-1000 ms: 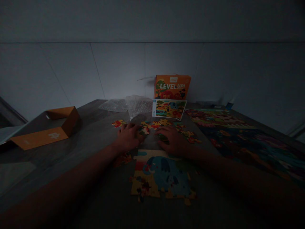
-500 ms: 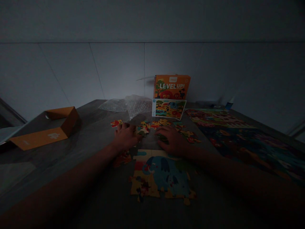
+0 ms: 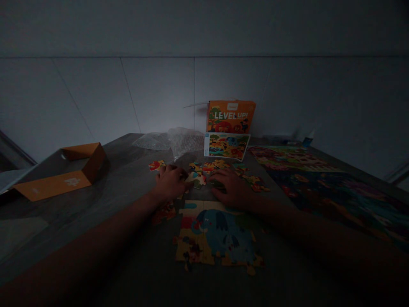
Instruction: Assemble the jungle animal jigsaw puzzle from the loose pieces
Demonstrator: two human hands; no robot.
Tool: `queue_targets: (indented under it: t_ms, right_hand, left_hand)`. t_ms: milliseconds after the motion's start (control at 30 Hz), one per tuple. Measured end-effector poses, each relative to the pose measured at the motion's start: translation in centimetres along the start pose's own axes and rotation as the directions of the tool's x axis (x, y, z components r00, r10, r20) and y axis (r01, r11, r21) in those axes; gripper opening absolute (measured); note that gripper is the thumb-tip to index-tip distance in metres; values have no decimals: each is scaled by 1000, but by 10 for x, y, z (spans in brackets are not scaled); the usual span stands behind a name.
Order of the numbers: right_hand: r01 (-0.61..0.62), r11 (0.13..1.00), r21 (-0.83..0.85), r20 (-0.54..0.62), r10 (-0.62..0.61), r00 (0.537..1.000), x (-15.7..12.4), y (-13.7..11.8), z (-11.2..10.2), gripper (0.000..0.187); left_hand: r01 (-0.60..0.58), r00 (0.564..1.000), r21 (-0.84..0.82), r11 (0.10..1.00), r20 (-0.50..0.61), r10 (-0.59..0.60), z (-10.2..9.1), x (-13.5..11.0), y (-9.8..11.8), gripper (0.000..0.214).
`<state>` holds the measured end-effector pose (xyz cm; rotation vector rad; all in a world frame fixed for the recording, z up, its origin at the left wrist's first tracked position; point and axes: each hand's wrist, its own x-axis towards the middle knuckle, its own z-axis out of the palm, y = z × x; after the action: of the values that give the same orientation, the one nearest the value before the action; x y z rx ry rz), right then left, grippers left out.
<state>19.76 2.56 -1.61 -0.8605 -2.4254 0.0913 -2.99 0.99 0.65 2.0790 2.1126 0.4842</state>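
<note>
My left hand [image 3: 171, 182] is closed on a puzzle piece [image 3: 197, 181] in pale, green and red tones, its thumb and fingers at the piece's left side. To the right, my right hand [image 3: 231, 187] curls thumb and fingers around a dark green puzzle piece [image 3: 218, 184], partly covered by the hand. Nearer to me lies a joined section of jigsaw [image 3: 220, 234] with blue elephants. Several loose puzzle pieces [image 3: 217, 165] are spread beyond and between my hands. Some red-orange pieces [image 3: 164, 213] lie below my left wrist.
An orange "LEVEL UP!" box [image 3: 231, 115] stands at the back, a picture card [image 3: 226, 146] leaning before it. Clear bubble wrap [image 3: 185, 140] lies beside them. An orange box tray [image 3: 54, 183] is on the left. Finished puzzles [image 3: 326, 187] and a small blue bottle [image 3: 307, 140] are on the right.
The puzzle piece at my left hand has shifted right and slightly toward me, closer to my right hand. My right hand has hardly moved.
</note>
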Motion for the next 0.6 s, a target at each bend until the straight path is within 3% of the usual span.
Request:
queue_targets:
  t_ms: [267,467,600]
  right_hand:
    - [4,1000,25,-26,-3,1000,-1,1,1,28]
    - [-4,999,44,-26,5,1000,0,-2,0,25]
    - [-20,998,51,-24,21,999,0,-2,-1,25]
  left_hand:
    - [-76,997,-56,996,-17,75,3,3,-4,38]
    - [-188,982,-99,977,-36,185,2,1,-1,12]
    - [-189,982,-118,975,-33,187,0,-2,1,29]
